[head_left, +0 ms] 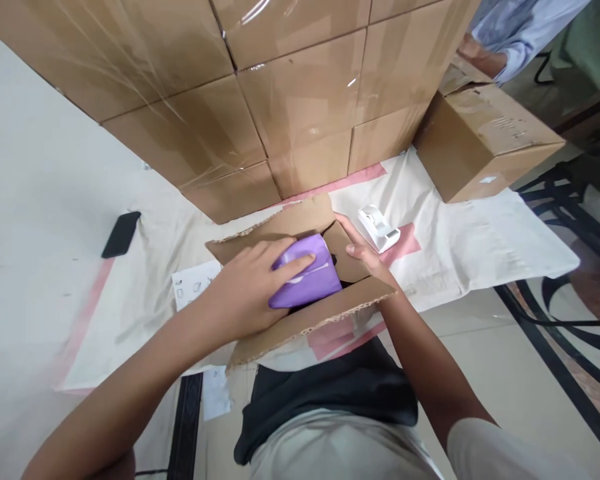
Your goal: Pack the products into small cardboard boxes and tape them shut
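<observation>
An open cardboard box point(313, 325) stands on the cloth right in front of me, its flaps folded outward. A purple package point(310, 270) with a pale line across it sits tilted in the box mouth. My left hand point(253, 280) reaches over the left side and grips this package, thumb and fingers spread across it. On the far right side, my right hand point(360, 247) holds the box by its right flap, fingers outside and thumb over the edge. The inside of the box below the package is mostly hidden.
Taped cardboard boxes point(300, 100) are stacked behind. A white tape dispenser point(379, 228) lies right of the box, a black phone point(121, 235) and a printed sheet point(196, 280) left. Another carton point(485, 147) stands at the right, beside a person's hand point(483, 59).
</observation>
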The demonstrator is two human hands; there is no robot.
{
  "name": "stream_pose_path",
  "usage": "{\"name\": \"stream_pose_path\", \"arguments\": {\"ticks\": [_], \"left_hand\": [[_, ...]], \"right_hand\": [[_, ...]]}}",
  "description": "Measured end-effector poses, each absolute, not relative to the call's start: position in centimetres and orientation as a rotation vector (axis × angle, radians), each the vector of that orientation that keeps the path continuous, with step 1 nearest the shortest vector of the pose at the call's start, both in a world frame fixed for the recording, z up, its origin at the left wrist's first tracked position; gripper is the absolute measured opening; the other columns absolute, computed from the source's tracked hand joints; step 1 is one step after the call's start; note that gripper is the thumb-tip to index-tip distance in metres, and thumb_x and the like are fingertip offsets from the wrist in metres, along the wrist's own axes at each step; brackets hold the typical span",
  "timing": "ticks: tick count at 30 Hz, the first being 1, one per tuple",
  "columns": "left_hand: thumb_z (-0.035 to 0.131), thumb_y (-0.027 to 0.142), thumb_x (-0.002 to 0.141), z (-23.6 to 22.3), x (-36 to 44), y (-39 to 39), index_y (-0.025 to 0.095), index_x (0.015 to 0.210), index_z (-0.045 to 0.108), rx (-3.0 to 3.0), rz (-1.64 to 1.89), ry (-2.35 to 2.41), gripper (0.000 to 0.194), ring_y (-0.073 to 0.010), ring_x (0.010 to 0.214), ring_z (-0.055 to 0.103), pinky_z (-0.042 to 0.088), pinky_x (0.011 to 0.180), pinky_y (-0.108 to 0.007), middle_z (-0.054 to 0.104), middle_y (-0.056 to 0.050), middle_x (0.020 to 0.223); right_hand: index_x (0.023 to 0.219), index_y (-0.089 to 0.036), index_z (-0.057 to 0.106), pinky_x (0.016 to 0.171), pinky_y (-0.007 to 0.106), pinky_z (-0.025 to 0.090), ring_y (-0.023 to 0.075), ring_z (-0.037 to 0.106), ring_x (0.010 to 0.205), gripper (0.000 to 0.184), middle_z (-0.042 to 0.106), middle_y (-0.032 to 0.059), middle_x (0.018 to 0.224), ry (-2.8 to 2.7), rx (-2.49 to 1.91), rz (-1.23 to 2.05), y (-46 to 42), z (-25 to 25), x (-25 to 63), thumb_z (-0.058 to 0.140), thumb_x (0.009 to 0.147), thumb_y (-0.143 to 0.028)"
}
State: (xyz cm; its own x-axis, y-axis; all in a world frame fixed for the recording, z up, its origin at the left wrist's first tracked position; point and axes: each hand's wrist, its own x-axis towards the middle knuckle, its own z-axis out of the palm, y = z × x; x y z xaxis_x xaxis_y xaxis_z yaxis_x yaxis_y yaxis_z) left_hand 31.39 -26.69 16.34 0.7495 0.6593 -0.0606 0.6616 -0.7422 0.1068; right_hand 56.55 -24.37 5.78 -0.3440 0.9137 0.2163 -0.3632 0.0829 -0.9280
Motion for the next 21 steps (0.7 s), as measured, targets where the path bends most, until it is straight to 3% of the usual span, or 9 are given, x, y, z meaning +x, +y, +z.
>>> {"name": "stream_pose_path", "arguments": {"ticks": [7, 12, 15, 16, 18, 19, 21], "left_hand": [[0.069, 0.034, 0.091, 10.9, 32.7, -26.7, 0.027, 0.162, 0.034, 2.935, -0.309, 0.983, 0.08, -0.0365, 0.148, 0.044, 0.045, 0.114, -0.05, 0.029, -0.017, 0.171], [0.07, 0.035, 0.088, 12.3, 32.2, -25.2, 0.033, 0.165, 0.023, 2.798, -0.397, 0.871, 0.09, -0.0337, 0.154, 0.036, 0.046, 0.113, -0.045, 0.013, -0.012, 0.176], [0.067, 0.034, 0.092, 14.7, 31.5, -24.7, 0.032, 0.158, 0.04, 2.717, -0.277, 0.802, 0.072, -0.029, 0.152, 0.042, 0.049, 0.108, -0.036, 0.027, -0.009, 0.173], [0.063, 0.035, 0.095, 15.4, 31.2, -24.7, 0.029, 0.151, 0.05, 2.707, -0.195, 0.814, 0.058, -0.0269, 0.145, 0.05, 0.051, 0.104, -0.034, 0.041, -0.01, 0.166], [0.055, 0.036, 0.101, 16.5, 30.6, -25.0, 0.023, 0.126, 0.069, 2.735, -0.056, 0.887, 0.032, -0.023, 0.115, 0.068, 0.054, 0.092, -0.032, 0.07, -0.011, 0.132], [0.051, 0.036, 0.103, 16.8, 30.3, -25.1, 0.021, 0.111, 0.073, 2.776, -0.013, 0.919, 0.028, -0.0215, 0.099, 0.07, 0.054, 0.084, -0.033, 0.075, -0.009, 0.109], [0.048, 0.034, 0.104, 17.1, 29.6, -25.4, 0.021, 0.085, 0.072, 2.888, 0.057, 0.912, 0.033, -0.0195, 0.076, 0.065, 0.05, 0.072, -0.033, 0.07, -0.004, 0.076]], "right_hand": [[0.143, -0.028, 0.052, 0.117, 0.047, 0.04, 0.0337, 0.051, 0.137, 0.063, 0.059, 0.0051, 0.146, -1.256, -0.611, 1.453, -24.0, 4.4, 56.3, 0.061, 0.086, -0.054], [0.141, -0.028, 0.054, 0.117, 0.047, 0.039, 0.0333, 0.052, 0.137, 0.062, 0.059, 0.0052, 0.145, -1.252, -0.593, 1.404, -23.9, 3.8, 56.3, 0.063, 0.086, -0.056], [0.139, -0.029, 0.054, 0.117, 0.048, 0.04, 0.034, 0.051, 0.138, 0.063, 0.059, 0.005, 0.145, -1.24, -0.646, 1.388, -24.1, 3.9, 56.4, 0.063, 0.085, -0.059], [0.139, -0.029, 0.054, 0.117, 0.049, 0.04, 0.0342, 0.051, 0.138, 0.063, 0.059, 0.0049, 0.145, -1.236, -0.67, 1.382, -24.2, 4.0, 56.4, 0.063, 0.084, -0.06], [0.138, -0.029, 0.054, 0.117, 0.049, 0.04, 0.0346, 0.052, 0.136, 0.064, 0.06, 0.0051, 0.143, -1.233, -0.711, 1.365, -24.3, 4.0, 56.4, 0.064, 0.083, -0.061], [0.137, -0.029, 0.054, 0.116, 0.05, 0.04, 0.0348, 0.053, 0.135, 0.064, 0.061, 0.0053, 0.142, -1.235, -0.729, 1.356, -24.4, 4.0, 56.3, 0.064, 0.083, -0.062], [0.135, -0.029, 0.055, 0.114, 0.051, 0.042, 0.0351, 0.055, 0.131, 0.065, 0.062, 0.0056, 0.139, -1.243, -0.754, 1.342, -24.4, 3.9, 56.3, 0.063, 0.082, -0.065]]}}
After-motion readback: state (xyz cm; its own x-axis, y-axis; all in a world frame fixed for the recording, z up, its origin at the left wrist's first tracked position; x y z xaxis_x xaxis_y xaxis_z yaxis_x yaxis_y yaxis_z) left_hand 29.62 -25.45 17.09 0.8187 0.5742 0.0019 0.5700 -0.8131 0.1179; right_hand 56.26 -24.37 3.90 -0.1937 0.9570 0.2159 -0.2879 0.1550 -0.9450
